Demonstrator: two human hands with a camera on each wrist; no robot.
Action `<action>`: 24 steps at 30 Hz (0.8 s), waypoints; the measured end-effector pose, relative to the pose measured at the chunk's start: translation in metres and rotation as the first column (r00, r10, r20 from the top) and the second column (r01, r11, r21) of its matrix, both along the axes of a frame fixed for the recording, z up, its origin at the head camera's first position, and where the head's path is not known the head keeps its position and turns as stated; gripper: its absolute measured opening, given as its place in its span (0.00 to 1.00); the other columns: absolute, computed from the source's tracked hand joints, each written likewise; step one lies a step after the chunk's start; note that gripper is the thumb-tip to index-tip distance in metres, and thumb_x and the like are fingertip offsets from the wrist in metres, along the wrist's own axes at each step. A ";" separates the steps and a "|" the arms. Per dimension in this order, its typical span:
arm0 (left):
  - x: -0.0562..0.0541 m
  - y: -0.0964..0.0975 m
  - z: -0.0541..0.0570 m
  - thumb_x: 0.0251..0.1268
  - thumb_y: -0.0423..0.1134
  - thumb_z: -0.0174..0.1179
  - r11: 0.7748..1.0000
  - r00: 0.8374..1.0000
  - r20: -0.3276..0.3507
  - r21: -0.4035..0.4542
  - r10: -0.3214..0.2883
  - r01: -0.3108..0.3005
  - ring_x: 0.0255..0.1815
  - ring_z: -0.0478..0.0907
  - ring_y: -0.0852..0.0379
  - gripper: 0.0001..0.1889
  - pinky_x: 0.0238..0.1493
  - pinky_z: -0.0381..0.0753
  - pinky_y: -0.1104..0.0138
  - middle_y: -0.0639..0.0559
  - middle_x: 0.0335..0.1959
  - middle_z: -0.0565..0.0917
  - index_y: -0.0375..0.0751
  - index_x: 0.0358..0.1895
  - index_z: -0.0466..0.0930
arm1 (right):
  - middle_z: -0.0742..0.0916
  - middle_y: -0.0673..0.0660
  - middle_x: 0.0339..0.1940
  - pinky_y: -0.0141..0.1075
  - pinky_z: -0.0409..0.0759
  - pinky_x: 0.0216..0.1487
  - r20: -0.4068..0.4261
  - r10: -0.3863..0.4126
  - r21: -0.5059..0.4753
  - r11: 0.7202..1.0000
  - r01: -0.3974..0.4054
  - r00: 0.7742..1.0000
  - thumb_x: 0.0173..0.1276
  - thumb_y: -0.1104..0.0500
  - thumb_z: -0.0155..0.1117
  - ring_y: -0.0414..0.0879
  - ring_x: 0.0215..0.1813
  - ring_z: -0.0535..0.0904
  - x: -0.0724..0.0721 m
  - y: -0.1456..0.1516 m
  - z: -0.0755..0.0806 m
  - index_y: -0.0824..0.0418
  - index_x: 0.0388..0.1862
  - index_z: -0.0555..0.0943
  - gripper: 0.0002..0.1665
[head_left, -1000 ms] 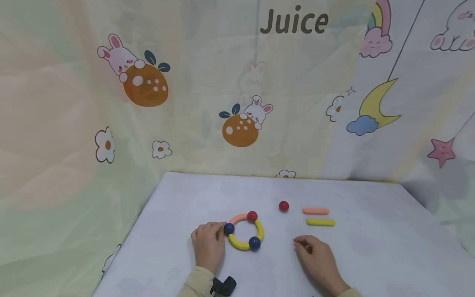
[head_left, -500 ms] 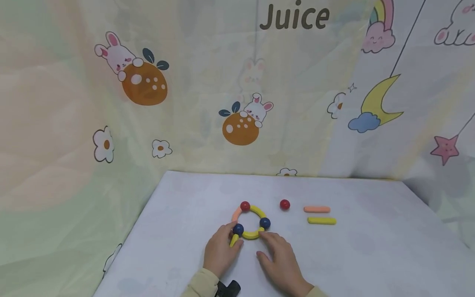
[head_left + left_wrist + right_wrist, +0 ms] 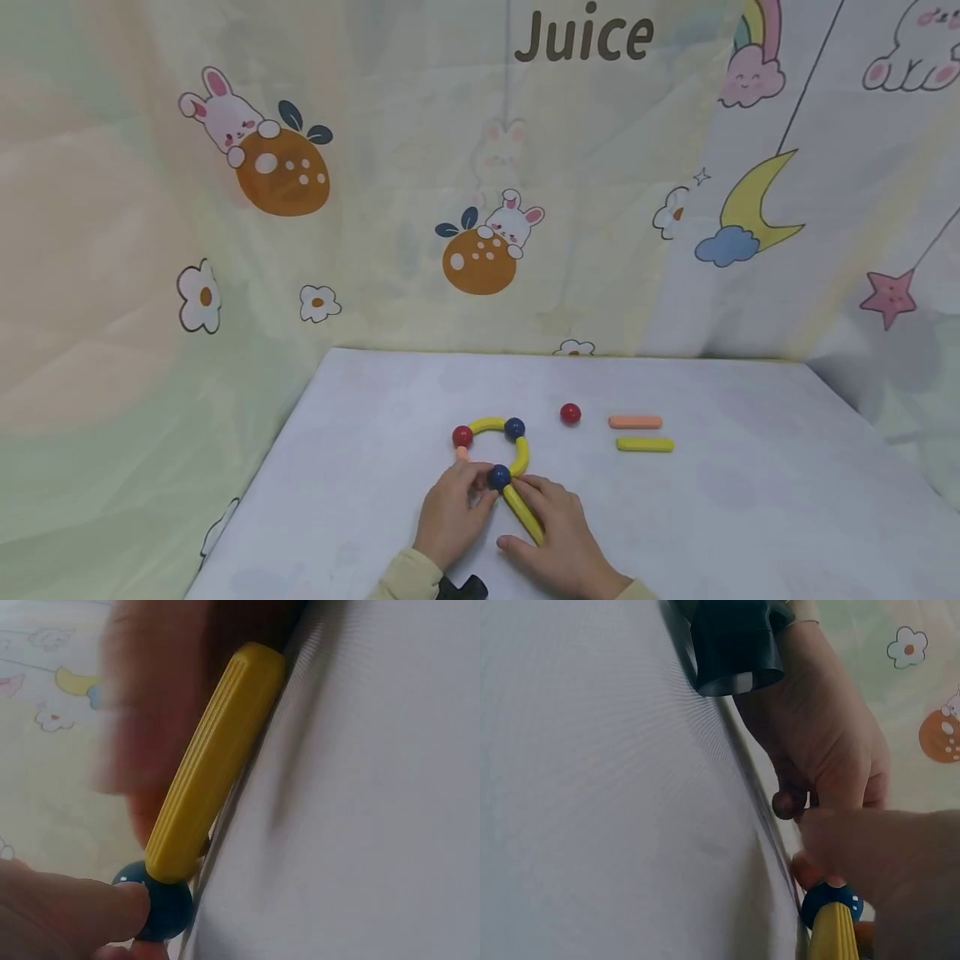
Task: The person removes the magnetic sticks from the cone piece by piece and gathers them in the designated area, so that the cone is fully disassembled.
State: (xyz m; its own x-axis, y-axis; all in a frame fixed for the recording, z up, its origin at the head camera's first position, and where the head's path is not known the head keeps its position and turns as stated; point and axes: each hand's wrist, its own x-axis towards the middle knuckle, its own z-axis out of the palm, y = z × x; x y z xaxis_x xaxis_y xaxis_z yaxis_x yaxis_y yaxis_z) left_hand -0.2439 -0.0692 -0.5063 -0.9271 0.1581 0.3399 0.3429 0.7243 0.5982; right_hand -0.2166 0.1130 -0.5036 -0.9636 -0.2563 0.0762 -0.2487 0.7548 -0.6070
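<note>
In the head view my left hand (image 3: 453, 508) pinches a blue ball (image 3: 498, 477) at the near end of a ring of balls and sticks. From that ball a straight yellow stick (image 3: 522, 514) slants toward my right hand (image 3: 558, 533). In the left wrist view the ridged yellow stick (image 3: 217, 765) ends right at the blue ball (image 3: 169, 911), with my left thumb on it. My right hand lies beside the stick, fingertips close to the ball and thumb apart. The ring also has curved yellow sticks (image 3: 521, 457), a second blue ball (image 3: 514, 428), a red ball (image 3: 462, 437) and a partly hidden peach stick (image 3: 462, 453).
On the white table (image 3: 750, 500), beyond my right hand, lie a loose red ball (image 3: 570, 413), a straight peach stick (image 3: 635, 422) and another yellow stick (image 3: 645, 445). A black wrist camera (image 3: 463, 588) sits at my left wrist. Printed cloth (image 3: 390, 250) hangs behind the table.
The ring has turned counterclockwise, its red ball passing from top right to the left. My right hand has come in from the right. The straight yellow stick now shows, pointing toward the near right.
</note>
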 end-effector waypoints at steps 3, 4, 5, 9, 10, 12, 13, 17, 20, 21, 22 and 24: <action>0.000 0.000 0.001 0.54 0.41 0.72 1.000 0.997 -0.078 -0.023 0.004 -0.006 0.39 0.68 0.64 0.15 0.40 0.71 0.68 0.64 0.36 0.75 0.52 0.46 0.84 | 0.74 0.48 0.65 0.56 0.66 0.59 -0.020 0.071 0.027 0.997 -0.071 0.997 0.59 0.36 0.66 0.47 0.62 0.68 0.000 0.003 -0.001 0.46 0.66 0.75 0.37; 0.000 0.000 0.001 0.54 0.40 0.71 1.000 0.995 -0.095 -0.028 -0.001 -0.002 0.42 0.68 0.62 0.15 0.42 0.70 0.66 0.63 0.38 0.76 0.52 0.46 0.84 | 0.74 0.48 0.65 0.56 0.66 0.59 -0.028 0.088 0.029 0.996 -0.087 0.996 0.60 0.38 0.66 0.48 0.63 0.69 -0.001 0.004 -0.001 0.45 0.65 0.76 0.35; 0.000 0.000 0.001 0.54 0.40 0.71 1.000 0.994 -0.105 -0.031 -0.007 0.004 0.45 0.69 0.61 0.14 0.45 0.69 0.63 0.63 0.40 0.78 0.52 0.46 0.85 | 0.74 0.48 0.65 0.57 0.66 0.58 -0.034 0.100 0.029 0.995 -0.099 0.994 0.61 0.40 0.66 0.48 0.63 0.69 -0.001 0.004 -0.001 0.45 0.65 0.76 0.33; 0.001 0.000 0.001 0.57 0.40 0.69 0.999 0.992 -0.123 -0.041 -0.029 0.024 0.51 0.71 0.59 0.14 0.47 0.64 0.59 0.62 0.45 0.80 0.52 0.48 0.85 | 0.75 0.45 0.63 0.54 0.69 0.58 -0.020 0.081 0.003 0.997 -0.081 0.996 0.63 0.46 0.67 0.46 0.60 0.70 -0.002 0.007 -0.003 0.42 0.64 0.77 0.28; 0.001 0.000 0.000 0.57 0.41 0.69 0.999 0.992 -0.127 -0.048 -0.024 0.019 0.50 0.71 0.59 0.14 0.45 0.63 0.60 0.62 0.44 0.80 0.53 0.48 0.85 | 0.76 0.45 0.60 0.52 0.71 0.56 -0.023 0.053 0.001 0.999 -0.053 0.998 0.63 0.47 0.68 0.45 0.58 0.71 -0.003 0.008 -0.003 0.42 0.62 0.78 0.27; 0.001 0.000 0.000 0.57 0.42 0.69 0.998 0.991 -0.137 -0.057 0.000 -0.007 0.46 0.71 0.61 0.14 0.44 0.61 0.61 0.63 0.42 0.80 0.54 0.47 0.85 | 0.78 0.43 0.52 0.46 0.74 0.52 -0.041 -0.033 0.011 0.999 0.034 0.999 0.61 0.48 0.71 0.41 0.52 0.72 -0.005 0.010 -0.004 0.42 0.55 0.81 0.22; 0.000 -0.001 -0.001 0.56 0.43 0.70 0.998 0.990 -0.142 -0.060 0.016 -0.025 0.44 0.70 0.61 0.14 0.43 0.60 0.61 0.63 0.41 0.80 0.54 0.47 0.85 | 0.78 0.42 0.48 0.44 0.75 0.50 -0.056 -0.084 0.017 0.996 0.085 0.995 0.60 0.49 0.72 0.39 0.48 0.72 -0.007 0.011 -0.003 0.43 0.51 0.82 0.20; 0.000 -0.001 0.000 0.54 0.47 0.72 0.994 0.989 -0.130 -0.065 0.076 -0.085 0.37 0.66 0.63 0.15 0.42 0.57 0.62 0.63 0.38 0.79 0.55 0.46 0.85 | 0.79 0.40 0.36 0.38 0.75 0.43 -0.117 -0.227 0.036 0.972 0.233 0.967 0.55 0.52 0.76 0.36 0.39 0.71 -0.010 0.016 -0.002 0.45 0.41 0.84 0.14; 0.000 0.000 0.001 0.53 0.47 0.73 0.993 0.989 -0.113 -0.064 0.096 -0.103 0.34 0.64 0.64 0.15 0.42 0.56 0.61 0.63 0.36 0.78 0.55 0.45 0.85 | 0.79 0.40 0.34 0.37 0.75 0.42 -0.122 -0.245 0.023 0.968 0.250 0.962 0.55 0.53 0.76 0.35 0.36 0.72 -0.011 0.018 -0.001 0.46 0.40 0.84 0.13; 0.000 0.000 0.001 0.53 0.47 0.73 0.992 0.989 -0.109 -0.066 0.099 -0.107 0.34 0.64 0.64 0.15 0.42 0.56 0.61 0.63 0.36 0.78 0.55 0.45 0.85 | 0.80 0.40 0.34 0.37 0.75 0.41 -0.122 -0.241 0.020 0.969 0.246 0.963 0.56 0.53 0.76 0.35 0.36 0.72 -0.011 0.019 -0.001 0.46 0.40 0.85 0.13; 0.000 0.000 0.001 0.53 0.47 0.73 0.992 0.989 -0.107 -0.063 0.101 -0.108 0.34 0.64 0.64 0.15 0.42 0.56 0.61 0.63 0.36 0.78 0.54 0.45 0.85 | 0.79 0.40 0.34 0.36 0.75 0.41 -0.118 -0.240 0.018 0.970 0.244 0.964 0.56 0.53 0.76 0.35 0.35 0.72 -0.011 0.019 -0.001 0.46 0.40 0.85 0.13; 0.000 0.000 0.002 0.53 0.47 0.73 0.992 0.989 -0.106 -0.058 0.105 -0.112 0.34 0.64 0.64 0.15 0.42 0.56 0.61 0.63 0.36 0.78 0.54 0.45 0.86 | 0.79 0.40 0.34 0.35 0.74 0.40 -0.114 -0.240 0.019 0.970 0.243 0.964 0.56 0.54 0.76 0.35 0.35 0.71 -0.012 0.019 -0.001 0.46 0.40 0.85 0.12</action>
State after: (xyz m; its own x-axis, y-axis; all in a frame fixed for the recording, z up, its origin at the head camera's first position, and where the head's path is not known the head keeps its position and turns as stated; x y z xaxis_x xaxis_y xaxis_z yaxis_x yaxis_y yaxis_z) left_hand -0.2436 -0.0689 -0.5047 -0.9007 0.0826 0.4266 0.3172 0.7961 0.5155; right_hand -0.2282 0.1321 -0.5044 -0.9834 -0.0210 0.1804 -0.1203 0.8194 -0.5605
